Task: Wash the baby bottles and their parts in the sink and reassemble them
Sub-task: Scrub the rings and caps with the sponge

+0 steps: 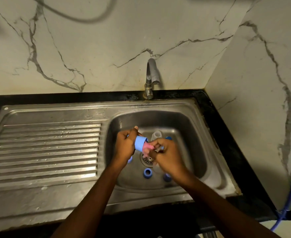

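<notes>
Blue cap (140, 143) — gripped in left hand (125, 146); right hand (166, 156) pinches pink piece (147, 148) at its mouth.

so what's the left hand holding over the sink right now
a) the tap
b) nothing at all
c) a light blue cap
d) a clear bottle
c: the left hand grips a light blue cap above the sink, while the right hand pinches a pink scrubber at the cap's open end.
</notes>
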